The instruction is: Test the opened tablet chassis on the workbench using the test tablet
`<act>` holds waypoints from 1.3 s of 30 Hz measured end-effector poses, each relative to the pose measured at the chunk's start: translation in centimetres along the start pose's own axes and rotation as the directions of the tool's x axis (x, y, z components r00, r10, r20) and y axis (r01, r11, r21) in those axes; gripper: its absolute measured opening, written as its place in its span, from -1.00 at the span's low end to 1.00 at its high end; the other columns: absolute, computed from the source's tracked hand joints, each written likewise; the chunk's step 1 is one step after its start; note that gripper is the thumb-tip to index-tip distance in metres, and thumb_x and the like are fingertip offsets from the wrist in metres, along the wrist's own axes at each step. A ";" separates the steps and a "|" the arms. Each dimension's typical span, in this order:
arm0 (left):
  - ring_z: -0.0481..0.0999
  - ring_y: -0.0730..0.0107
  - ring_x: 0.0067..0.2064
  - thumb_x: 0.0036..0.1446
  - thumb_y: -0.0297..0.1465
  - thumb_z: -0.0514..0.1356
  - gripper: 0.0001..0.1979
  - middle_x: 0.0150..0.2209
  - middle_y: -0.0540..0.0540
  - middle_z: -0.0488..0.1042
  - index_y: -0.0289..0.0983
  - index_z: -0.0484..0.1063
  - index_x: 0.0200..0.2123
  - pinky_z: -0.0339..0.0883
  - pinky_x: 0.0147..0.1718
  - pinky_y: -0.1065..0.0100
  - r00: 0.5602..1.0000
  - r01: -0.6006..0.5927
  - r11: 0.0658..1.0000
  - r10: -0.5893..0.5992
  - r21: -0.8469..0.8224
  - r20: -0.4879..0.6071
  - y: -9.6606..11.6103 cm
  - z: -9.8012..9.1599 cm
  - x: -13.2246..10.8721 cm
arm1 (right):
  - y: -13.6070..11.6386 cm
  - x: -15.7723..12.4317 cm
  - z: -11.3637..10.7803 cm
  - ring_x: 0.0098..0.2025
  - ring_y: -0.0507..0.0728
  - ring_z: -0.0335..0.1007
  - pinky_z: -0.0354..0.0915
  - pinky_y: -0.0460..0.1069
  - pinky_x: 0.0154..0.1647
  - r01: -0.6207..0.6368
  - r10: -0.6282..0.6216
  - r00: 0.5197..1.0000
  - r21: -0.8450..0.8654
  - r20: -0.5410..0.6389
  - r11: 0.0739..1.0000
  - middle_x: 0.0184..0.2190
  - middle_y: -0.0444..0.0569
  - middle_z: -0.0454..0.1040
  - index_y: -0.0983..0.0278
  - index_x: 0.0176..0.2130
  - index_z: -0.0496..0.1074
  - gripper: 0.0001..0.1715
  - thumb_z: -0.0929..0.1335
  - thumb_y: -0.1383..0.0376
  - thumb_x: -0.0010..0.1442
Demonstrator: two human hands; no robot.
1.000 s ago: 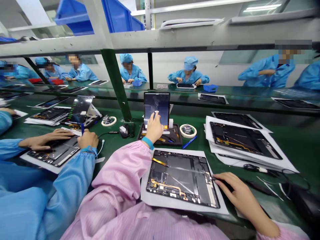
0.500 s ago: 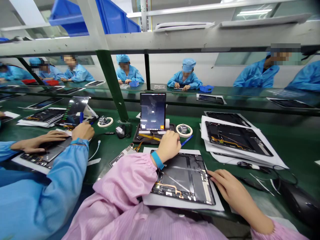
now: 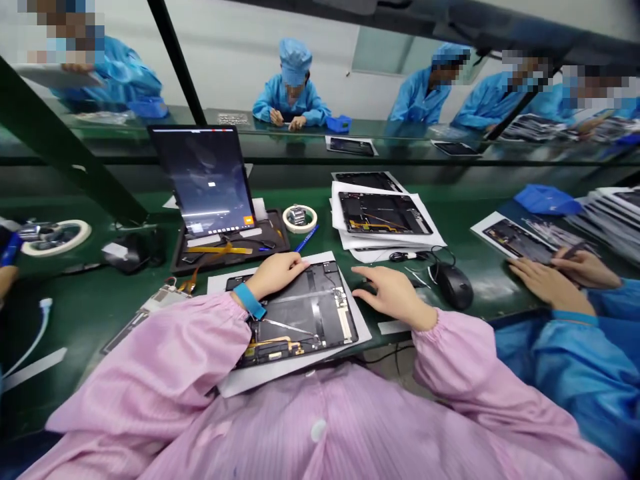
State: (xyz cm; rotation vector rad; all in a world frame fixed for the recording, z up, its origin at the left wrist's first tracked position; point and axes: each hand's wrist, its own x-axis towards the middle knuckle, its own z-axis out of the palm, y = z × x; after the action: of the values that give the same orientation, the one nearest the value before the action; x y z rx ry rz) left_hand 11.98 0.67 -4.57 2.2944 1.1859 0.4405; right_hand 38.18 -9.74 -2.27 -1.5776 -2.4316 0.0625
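Note:
An opened tablet shell (image 3: 295,313), with its inner parts and orange flex cables showing, lies on white paper (image 3: 361,333) in front of me. My left hand (image 3: 277,275), with a blue band at the wrist, is over the shell's upper edge. Its fingers are bent and together; whatever may be between them is hidden. Just right of the shell, my right hand (image 3: 393,293) holds nothing, its thumb and forefinger apart. Behind the shell, a lit tablet screen (image 3: 207,180) stands in a black tray (image 3: 280,230) with a yellow-orange flex cable (image 3: 220,251).
More opened tablets (image 3: 383,213) are stacked on paper behind my right hand. Around the bench are a black mouse (image 3: 453,285), a tape roll (image 3: 300,219), a blue pen (image 3: 307,239) and a metal plate (image 3: 145,310). A co-worker's hands (image 3: 555,277) work at the right.
The view has swung to the right. My left hand has drawn back from near the standing screen to the shell's upper edge. My right hand has come off the shell's right edge.

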 end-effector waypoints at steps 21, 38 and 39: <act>0.41 0.32 -0.41 0.21 -0.12 0.01 -0.63 -0.45 -0.03 0.49 -0.23 0.41 -0.45 0.07 -0.46 0.38 0.998 0.051 0.998 -0.052 0.036 0.032 0.0 -0.1 0.1 | -1.2 -1.9 -0.4 -0.27 0.10 0.42 0.37 0.00 -0.24 -0.027 0.073 0.975 0.211 -0.211 0.977 -0.16 0.02 0.46 0.23 0.12 0.26 -0.58 0.18 0.36 0.29; 0.37 0.36 -0.44 0.22 -0.07 -0.04 -0.57 -0.44 -0.05 0.48 -0.25 0.38 -0.45 0.01 -0.48 0.38 0.999 0.014 0.999 -0.016 0.044 0.044 -0.2 -0.2 0.0 | -1.6 -0.2 1.3 -0.67 -0.10 0.19 0.10 -0.18 -0.71 -0.465 0.240 0.880 0.845 0.410 0.264 -0.46 -0.12 0.44 0.30 -0.28 0.28 -0.68 0.35 0.09 0.17; 0.37 0.36 -0.44 0.22 -0.06 -0.04 -0.57 -0.44 -0.05 0.48 -0.25 0.38 -0.45 0.01 -0.48 0.38 0.999 0.018 0.999 -0.020 0.047 0.042 -0.2 -0.1 0.0 | -1.6 -0.1 1.3 -0.67 -0.10 0.19 0.10 -0.18 -0.71 -0.465 0.238 0.881 0.842 0.409 0.273 -0.46 -0.12 0.44 0.30 -0.29 0.28 -0.69 0.35 0.10 0.18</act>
State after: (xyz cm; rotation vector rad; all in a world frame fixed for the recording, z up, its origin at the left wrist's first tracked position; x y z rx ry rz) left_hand 11.81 0.78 -4.55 2.3178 1.2082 0.3594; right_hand 36.52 -10.40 -3.25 -1.4333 -1.4244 1.4926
